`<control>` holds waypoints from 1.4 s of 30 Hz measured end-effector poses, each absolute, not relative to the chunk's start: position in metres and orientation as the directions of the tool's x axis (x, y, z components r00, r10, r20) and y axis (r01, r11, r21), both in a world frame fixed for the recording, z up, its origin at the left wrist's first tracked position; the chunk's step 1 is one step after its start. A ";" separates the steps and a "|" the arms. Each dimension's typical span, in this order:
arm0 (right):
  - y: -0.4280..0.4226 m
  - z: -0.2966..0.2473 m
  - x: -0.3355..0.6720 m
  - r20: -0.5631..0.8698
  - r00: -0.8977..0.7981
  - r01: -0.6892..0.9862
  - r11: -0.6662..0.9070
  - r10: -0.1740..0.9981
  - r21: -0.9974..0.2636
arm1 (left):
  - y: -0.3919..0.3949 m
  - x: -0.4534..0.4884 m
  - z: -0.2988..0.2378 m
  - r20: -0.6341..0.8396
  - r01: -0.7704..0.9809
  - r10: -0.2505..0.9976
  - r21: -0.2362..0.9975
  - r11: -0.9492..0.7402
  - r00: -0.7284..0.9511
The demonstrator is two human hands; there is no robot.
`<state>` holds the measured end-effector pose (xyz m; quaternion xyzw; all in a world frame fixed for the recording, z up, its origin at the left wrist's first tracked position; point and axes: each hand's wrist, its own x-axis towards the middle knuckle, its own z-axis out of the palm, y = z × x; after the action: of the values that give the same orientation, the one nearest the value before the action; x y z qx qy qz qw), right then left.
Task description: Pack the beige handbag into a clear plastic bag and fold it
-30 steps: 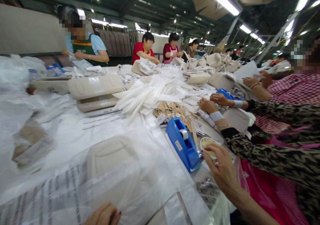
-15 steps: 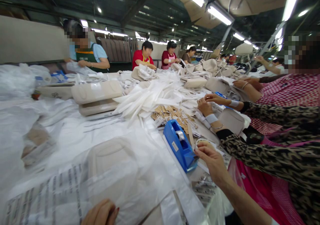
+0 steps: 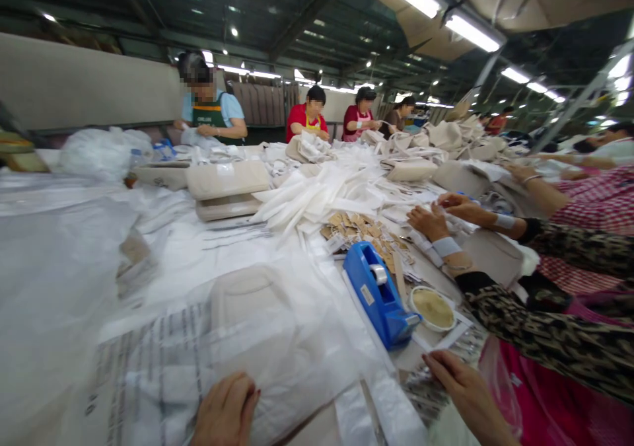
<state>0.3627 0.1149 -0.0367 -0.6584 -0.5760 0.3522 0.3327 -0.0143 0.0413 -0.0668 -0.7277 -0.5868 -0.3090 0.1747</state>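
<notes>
A beige handbag (image 3: 247, 294) lies inside a clear plastic bag (image 3: 317, 360) with lines of dark print, in front of me. My left hand (image 3: 225, 406) rests on this plastic bag near the bottom, its fingers curled and pressed together on the film. Off to the right, my right hand (image 3: 465, 390) has its fingers drawn together over shiny printed packets (image 3: 421, 393); what its fingertips hold, if anything, is too small to make out. Just beyond it stand a blue tape dispenser (image 3: 379, 294) and a round white dish with a yellowish pad (image 3: 433, 307).
Several brown tags (image 3: 366, 231) are heaped behind the dispenser. Folded beige bags (image 3: 225, 180) and a fan of white wrapping strips (image 3: 307, 195) lie further back. A co-worker's hands (image 3: 430, 221) work at my right, close by. Several people stand across the table.
My right hand has left the round dish, uncovering it, and moved down toward me to the shiny packets. The view has turned left. My left hand stays on the plastic bag.
</notes>
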 end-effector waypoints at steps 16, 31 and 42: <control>0.153 0.053 0.125 -0.335 -0.941 0.149 0.941 0.041 -0.305 | 0.037 0.008 -0.049 0.670 0.941 0.735 0.304 -0.147 -0.101; 0.173 0.031 0.123 -0.182 -0.789 0.610 0.784 0.587 -0.113 | 0.036 0.012 -0.056 0.665 0.950 0.731 0.302 -0.077 -0.152; 0.075 -0.040 0.162 0.453 -0.867 0.292 0.948 0.207 0.125 | 0.023 0.008 -0.029 0.622 0.956 0.774 0.282 -0.081 -0.118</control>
<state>0.1616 0.0751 -0.0398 -0.1297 -0.9615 -0.0952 0.2229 0.0083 0.0233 -0.0290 -0.6505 -0.6648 -0.3422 0.1330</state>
